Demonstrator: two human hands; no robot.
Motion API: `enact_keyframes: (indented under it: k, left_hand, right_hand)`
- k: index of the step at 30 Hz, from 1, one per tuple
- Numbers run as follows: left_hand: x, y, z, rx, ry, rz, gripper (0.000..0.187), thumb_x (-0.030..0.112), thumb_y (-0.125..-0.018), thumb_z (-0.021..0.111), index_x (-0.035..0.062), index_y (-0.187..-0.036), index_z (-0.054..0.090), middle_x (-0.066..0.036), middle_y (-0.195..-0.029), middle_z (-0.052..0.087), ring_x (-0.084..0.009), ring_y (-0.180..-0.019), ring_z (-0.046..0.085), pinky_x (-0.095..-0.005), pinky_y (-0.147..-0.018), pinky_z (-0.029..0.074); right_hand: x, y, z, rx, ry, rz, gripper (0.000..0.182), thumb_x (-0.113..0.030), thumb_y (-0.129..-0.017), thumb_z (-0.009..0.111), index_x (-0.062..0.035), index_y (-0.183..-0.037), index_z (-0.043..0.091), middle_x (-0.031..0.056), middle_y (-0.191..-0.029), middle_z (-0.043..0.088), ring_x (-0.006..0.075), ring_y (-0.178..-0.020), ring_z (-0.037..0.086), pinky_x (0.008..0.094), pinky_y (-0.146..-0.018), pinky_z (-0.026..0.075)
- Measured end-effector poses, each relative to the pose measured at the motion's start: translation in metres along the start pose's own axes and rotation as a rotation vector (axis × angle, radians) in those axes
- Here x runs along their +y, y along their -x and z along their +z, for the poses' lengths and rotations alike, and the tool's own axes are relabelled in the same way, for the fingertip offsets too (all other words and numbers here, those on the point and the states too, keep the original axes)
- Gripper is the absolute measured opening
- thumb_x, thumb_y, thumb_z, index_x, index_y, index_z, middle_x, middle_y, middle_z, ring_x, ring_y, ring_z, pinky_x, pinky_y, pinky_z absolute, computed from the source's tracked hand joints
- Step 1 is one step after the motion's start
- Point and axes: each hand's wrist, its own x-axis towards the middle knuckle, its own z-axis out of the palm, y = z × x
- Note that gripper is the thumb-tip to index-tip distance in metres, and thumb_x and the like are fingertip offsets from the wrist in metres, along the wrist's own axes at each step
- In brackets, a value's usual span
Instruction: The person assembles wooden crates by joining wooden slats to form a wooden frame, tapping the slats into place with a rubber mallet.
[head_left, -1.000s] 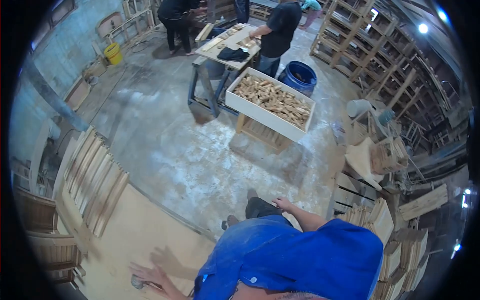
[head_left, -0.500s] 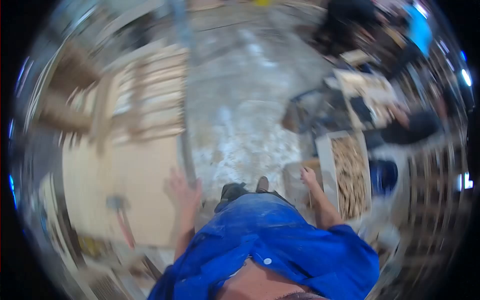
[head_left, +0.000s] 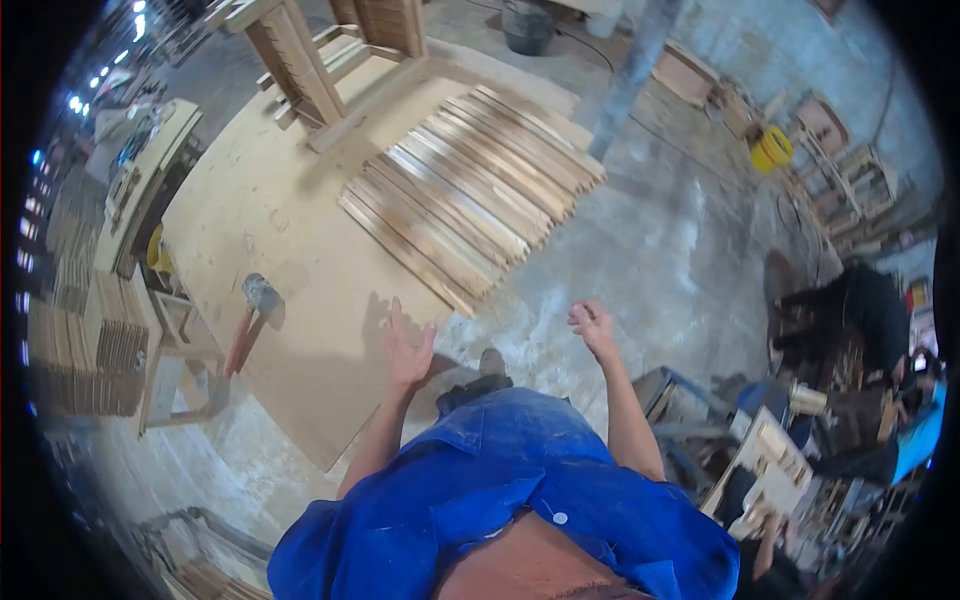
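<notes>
My left hand (head_left: 408,350) is open with fingers spread, over the near edge of a wooden board tabletop (head_left: 300,350). No object shows in it. Out over the floor, my right hand (head_left: 592,328) has its fingers curled in; anything inside them is hidden. Ahead of both hands lies a row of narrow wooden slats (head_left: 470,190), set side by side on the board. To the left of my left hand, a hammer (head_left: 258,300) with a reddish handle rests on the board.
A wooden frame piece (head_left: 300,70) stands at the board's far end. A blue-grey post (head_left: 640,70) rises beyond the slats. Stacked slats (head_left: 90,340) sit at left. At right are a co-worker's worktable (head_left: 765,465) and people working. A yellow bucket (head_left: 771,150) stands farther back.
My view has turned left, bringing the board and slats toward the middle. The box of wood pieces formerly beside my right hand is out of view. My left hand stays open.
</notes>
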Motion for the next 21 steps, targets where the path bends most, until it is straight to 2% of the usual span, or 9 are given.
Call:
enact_keyframes:
  k: [2,5,7,9,10,12,14,16,21]
  left_hand:
    - [0.017,-0.023,0.007,-0.055,0.206,-0.196,0.085,0.039,-0.089,0.066,-0.0057,-0.150,0.027,-0.031,-0.146,0.041,-0.0440,-0.134,0.040,-0.0491,-0.114,0.029]
    - [0.008,-0.062,0.037,0.036,0.244,-0.265,0.089,0.043,-0.089,0.066,-0.0075,-0.150,0.025,-0.032,-0.146,0.040,-0.0422,-0.137,0.038,-0.0466,-0.115,0.027]
    - [-0.005,-0.081,0.057,0.024,0.249,-0.384,0.091,0.045,-0.089,0.065,-0.0080,-0.150,0.024,-0.032,-0.148,0.037,-0.0425,-0.139,0.036,-0.0453,-0.116,0.026]
    - [-0.003,-0.096,0.069,0.019,0.273,-0.519,0.093,0.048,-0.089,0.064,-0.0086,-0.150,0.024,-0.033,-0.149,0.035,-0.0428,-0.140,0.034,-0.0439,-0.117,0.025]
    - [0.004,-0.102,0.067,0.018,0.336,-0.509,0.092,0.051,-0.088,0.063,-0.0087,-0.149,0.026,-0.033,-0.149,0.034,-0.0432,-0.140,0.034,-0.0448,-0.117,0.027]
    - [0.016,-0.102,0.078,0.091,0.397,-0.553,0.092,0.053,-0.088,0.061,-0.0088,-0.148,0.028,-0.033,-0.150,0.033,-0.0435,-0.139,0.035,-0.0458,-0.116,0.028]
    - [0.028,-0.105,0.095,0.190,0.060,-0.747,0.089,0.056,-0.086,0.062,-0.0079,-0.142,0.037,-0.031,-0.144,0.040,-0.0438,-0.133,0.041,-0.0482,-0.110,0.035]
    - [0.048,-0.111,0.094,0.253,0.026,-0.814,0.089,0.058,-0.083,0.064,-0.0075,-0.139,0.040,-0.029,-0.138,0.044,-0.0432,-0.130,0.043,-0.0489,-0.107,0.037]
    - [0.087,-0.132,0.088,0.360,0.046,-0.894,0.101,0.065,-0.071,0.070,-0.0053,-0.137,0.040,-0.027,-0.127,0.047,-0.0435,-0.125,0.043,-0.0510,-0.107,0.035]
  right_hand:
    - [-0.046,-0.054,-0.015,-0.021,0.063,-0.106,0.040,-0.035,-0.097,0.061,-0.0003,-0.116,0.065,0.0077,-0.095,0.068,0.0141,-0.084,0.065,0.0294,-0.067,0.052]
    - [-0.103,-0.147,-0.027,0.030,0.209,-0.389,0.042,-0.034,-0.097,0.061,0.0022,-0.117,0.064,0.0087,-0.102,0.068,0.0174,-0.094,0.065,0.0315,-0.077,0.052]
    - [-0.141,-0.206,-0.027,0.033,0.345,-0.473,0.048,-0.037,-0.096,0.062,0.0045,-0.120,0.062,0.0152,-0.110,0.068,0.0262,-0.105,0.064,0.0354,-0.090,0.049]
    - [-0.177,-0.258,-0.011,0.092,0.441,-0.641,0.054,-0.041,-0.092,0.064,0.0067,-0.117,0.063,0.0247,-0.110,0.066,0.0331,-0.104,0.063,0.0405,-0.097,0.046]
    - [-0.181,-0.284,-0.003,0.013,0.451,-0.660,0.054,-0.041,-0.092,0.064,0.0067,-0.117,0.063,0.0247,-0.110,0.066,0.0331,-0.104,0.063,0.0405,-0.097,0.046]
    - [-0.185,-0.353,0.016,0.130,0.774,-0.762,0.066,-0.047,-0.091,0.064,0.0072,-0.129,0.057,0.0293,-0.122,0.062,0.0416,-0.120,0.057,0.0430,-0.103,0.043]
    - [-0.177,-0.419,0.030,0.005,0.995,-0.695,0.073,-0.050,-0.088,0.065,0.0076,-0.131,0.055,0.0301,-0.129,0.059,0.0443,-0.123,0.054,0.0447,-0.106,0.041]
    - [-0.170,-0.461,0.039,-0.221,0.981,-0.512,0.077,-0.054,-0.085,0.066,0.0074,-0.131,0.055,0.0313,-0.131,0.057,0.0448,-0.124,0.053,0.0455,-0.105,0.042]
    - [-0.192,-0.459,0.058,-0.339,1.028,-0.666,0.074,-0.056,-0.084,0.065,0.0065,-0.124,0.061,0.0345,-0.120,0.060,0.0473,-0.117,0.055,0.0487,-0.101,0.043]
